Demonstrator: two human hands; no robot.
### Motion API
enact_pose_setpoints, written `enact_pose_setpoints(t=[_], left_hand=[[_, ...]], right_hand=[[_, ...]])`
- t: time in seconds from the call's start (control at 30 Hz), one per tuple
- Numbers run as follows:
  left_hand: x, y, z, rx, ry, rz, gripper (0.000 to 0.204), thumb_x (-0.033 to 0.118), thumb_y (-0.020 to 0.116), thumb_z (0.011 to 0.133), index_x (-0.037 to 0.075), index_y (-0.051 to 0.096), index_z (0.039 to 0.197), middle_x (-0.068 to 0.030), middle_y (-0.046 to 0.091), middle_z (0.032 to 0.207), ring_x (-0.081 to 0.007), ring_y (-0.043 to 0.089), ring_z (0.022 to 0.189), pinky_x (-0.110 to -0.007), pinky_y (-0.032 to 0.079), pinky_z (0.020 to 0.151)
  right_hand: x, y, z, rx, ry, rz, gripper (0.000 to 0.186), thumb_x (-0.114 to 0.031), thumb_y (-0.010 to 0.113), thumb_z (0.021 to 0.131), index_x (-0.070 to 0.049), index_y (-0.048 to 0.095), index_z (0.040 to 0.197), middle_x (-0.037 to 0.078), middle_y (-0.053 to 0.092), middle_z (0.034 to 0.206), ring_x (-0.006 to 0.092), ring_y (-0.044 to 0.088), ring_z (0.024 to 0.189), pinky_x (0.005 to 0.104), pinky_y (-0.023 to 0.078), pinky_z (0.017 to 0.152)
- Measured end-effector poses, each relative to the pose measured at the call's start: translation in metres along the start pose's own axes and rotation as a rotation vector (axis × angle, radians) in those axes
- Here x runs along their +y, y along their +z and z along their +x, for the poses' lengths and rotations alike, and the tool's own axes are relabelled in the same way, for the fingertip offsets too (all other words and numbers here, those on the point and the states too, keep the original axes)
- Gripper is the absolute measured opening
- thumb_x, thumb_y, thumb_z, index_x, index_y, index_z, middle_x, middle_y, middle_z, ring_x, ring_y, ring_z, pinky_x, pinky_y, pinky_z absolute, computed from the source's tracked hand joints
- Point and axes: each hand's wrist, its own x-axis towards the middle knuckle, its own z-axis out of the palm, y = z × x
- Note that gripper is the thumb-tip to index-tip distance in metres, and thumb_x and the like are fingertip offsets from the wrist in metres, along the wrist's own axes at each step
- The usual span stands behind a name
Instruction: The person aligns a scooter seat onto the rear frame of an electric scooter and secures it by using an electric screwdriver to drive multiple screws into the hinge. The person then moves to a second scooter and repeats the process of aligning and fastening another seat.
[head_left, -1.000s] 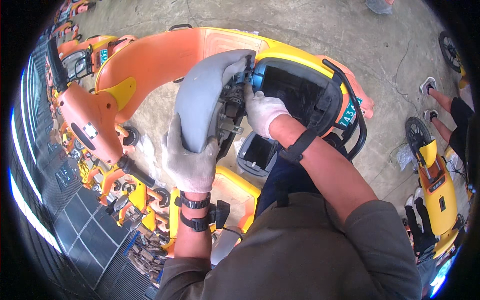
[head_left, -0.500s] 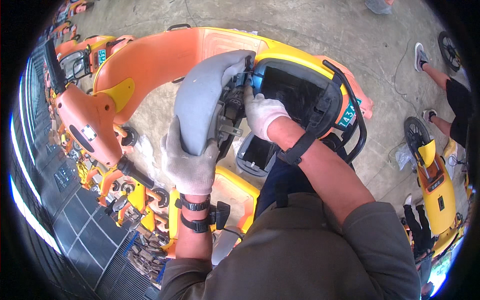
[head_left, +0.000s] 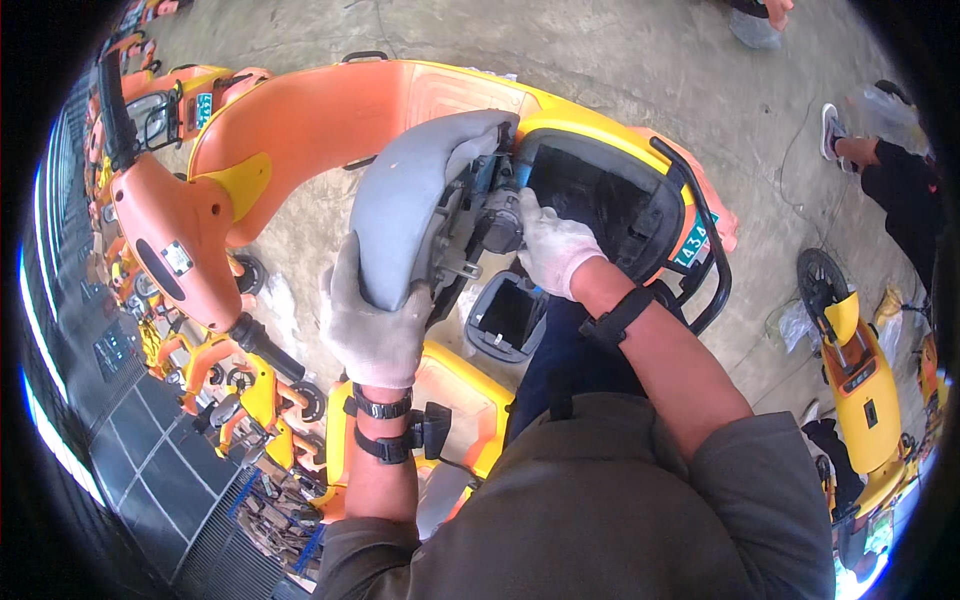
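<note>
A grey scooter seat [head_left: 405, 200] is tipped up on an orange and yellow scooter [head_left: 300, 120], its dark underside and metal bracket facing right. My left hand [head_left: 375, 325], in a white glove, is closed round the seat's lower end, fingers on one side and thumb on the other. My gloved right hand [head_left: 560, 245] is closed at a dark cylindrical power tool [head_left: 502, 222], beside the seat's underside and the near rim of the open black storage compartment [head_left: 590, 185]. Its grip on the tool is partly hidden. The tool's tip cannot be made out.
A loose dark bin [head_left: 508, 315] lies below the scooter, near my legs. A black rear rack [head_left: 710, 260] curves round the tail. Another yellow scooter body [head_left: 868, 400] stands right, with a person in dark clothes [head_left: 900, 200] beyond. Several scooters crowd the left.
My right hand has drawn back to the right and nearer to me, the power tool moving with it away from the seat's hinge area. My left hand stays on the seat.
</note>
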Motion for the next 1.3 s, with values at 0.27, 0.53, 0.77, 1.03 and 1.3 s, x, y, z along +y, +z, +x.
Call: enact_pose_setpoints(t=[0.27, 0.53, 0.77, 1.03, 1.3], left_hand=[[-0.004, 0.001, 0.002, 0.025, 0.018, 0.01, 0.067, 0.013, 0.075, 0.057, 0.0, 0.059, 0.12, -0.0184, 0.063, 0.104, -0.0314, 0.065, 0.091, -0.036, 0.052, 0.084], [-0.007, 0.003, 0.003, 0.032, 0.066, -0.018, 0.066, 0.012, 0.075, 0.056, 0.0, 0.06, 0.119, -0.0193, 0.063, 0.1, -0.0331, 0.065, 0.088, -0.037, 0.053, 0.081], [-0.004, 0.003, 0.0, 0.025, 0.03, -0.006, 0.067, 0.012, 0.076, 0.055, 0.0, 0.06, 0.12, -0.0193, 0.063, 0.099, -0.0333, 0.066, 0.087, -0.038, 0.053, 0.08], [-0.004, 0.001, -0.003, 0.02, 0.062, 0.035, 0.068, 0.011, 0.076, 0.055, 0.001, 0.059, 0.12, -0.0187, 0.061, 0.1, -0.0345, 0.064, 0.088, -0.038, 0.052, 0.081], [-0.007, 0.002, -0.004, 0.032, 0.074, 0.029, 0.07, 0.011, 0.077, 0.054, 0.001, 0.059, 0.121, -0.019, 0.061, 0.102, -0.0353, 0.064, 0.088, -0.04, 0.052, 0.081]], right_hand=[[-0.004, -0.004, -0.009, -0.035, -0.026, -0.078, 0.072, -0.015, 0.056, 0.084, 0.007, 0.021, 0.143, 0.028, 0.057, 0.114, 0.0375, 0.064, 0.097, 0.043, 0.052, 0.082], [-0.013, -0.015, 0.012, -0.005, -0.086, -0.165, 0.073, -0.016, 0.061, 0.083, 0.007, 0.024, 0.141, 0.027, 0.058, 0.111, 0.0384, 0.064, 0.095, 0.0433, 0.051, 0.082], [-0.015, -0.012, 0.019, -0.019, -0.086, -0.16, 0.072, -0.013, 0.058, 0.082, 0.008, 0.024, 0.142, 0.027, 0.059, 0.111, 0.0381, 0.064, 0.096, 0.0433, 0.051, 0.082], [-0.03, -0.016, 0.021, -0.057, -0.015, -0.205, 0.079, 0.0, 0.059, 0.075, 0.011, 0.02, 0.143, 0.028, 0.059, 0.114, 0.0355, 0.065, 0.098, 0.04, 0.053, 0.082], [-0.037, -0.02, 0.023, -0.072, 0.019, -0.17, 0.077, -0.001, 0.058, 0.077, 0.013, 0.02, 0.143, 0.028, 0.06, 0.114, 0.0353, 0.065, 0.1, 0.0394, 0.053, 0.083]])
